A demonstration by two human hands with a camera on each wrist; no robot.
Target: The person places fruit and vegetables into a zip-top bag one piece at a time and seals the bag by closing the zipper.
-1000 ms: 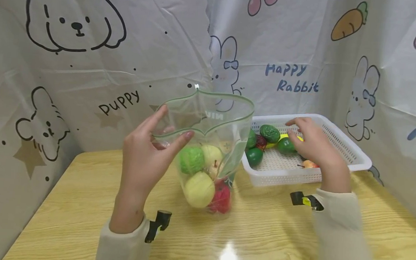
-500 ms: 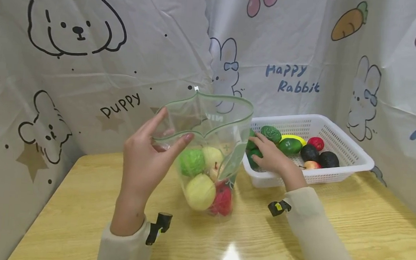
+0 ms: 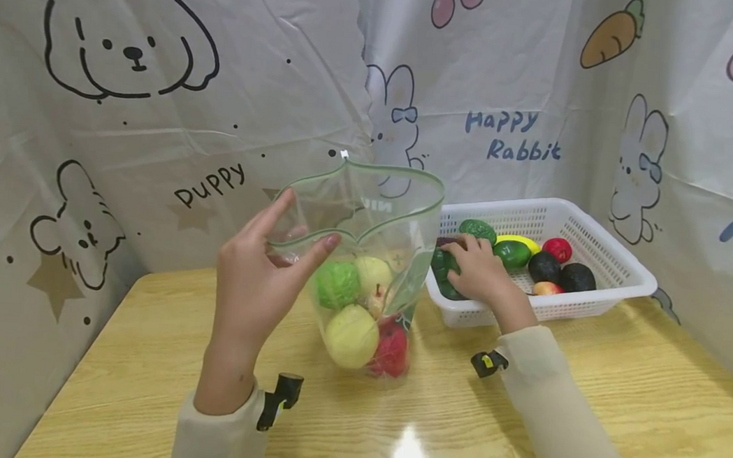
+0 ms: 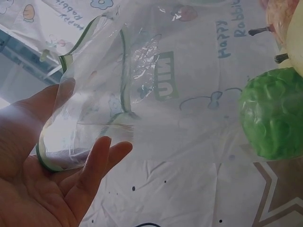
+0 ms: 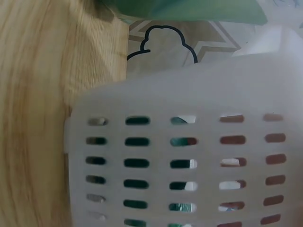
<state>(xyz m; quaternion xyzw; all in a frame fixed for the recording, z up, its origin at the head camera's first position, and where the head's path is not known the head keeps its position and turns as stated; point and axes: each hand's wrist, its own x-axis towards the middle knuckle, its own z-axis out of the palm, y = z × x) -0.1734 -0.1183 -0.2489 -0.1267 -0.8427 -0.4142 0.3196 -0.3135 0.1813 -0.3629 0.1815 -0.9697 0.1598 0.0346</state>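
A clear zip bag (image 3: 428,191) with a green-edged mouth stands on the table, its mouth spread wide. Through its wall I see a green bumpy fruit (image 3: 338,285), a pale yellow round fruit (image 3: 351,337) and a red fruit (image 3: 390,349), among others. My left hand (image 3: 252,285) holds the bag's near-left rim, its corner between thumb and fingers; the left wrist view shows fingers (image 4: 92,175) curled by the rim. Inside the basket's left end, my right hand (image 3: 480,271) has its fingers curled over a dark green fruit (image 3: 445,265), partly hidden by the bag.
The white basket (image 3: 634,277) stands right of the bag. It holds a green bumpy avocado-like fruit (image 3: 478,230), a smooth green one (image 3: 512,255), a yellow fruit (image 3: 526,243), a red one (image 3: 557,250) and dark round ones (image 3: 578,277). A printed cloth (image 3: 221,136) hangs behind.
My right hand has moved left over the basket to its left end, and its fingers have since curled down on the dark green fruit. The left hand and bag have hardly moved.
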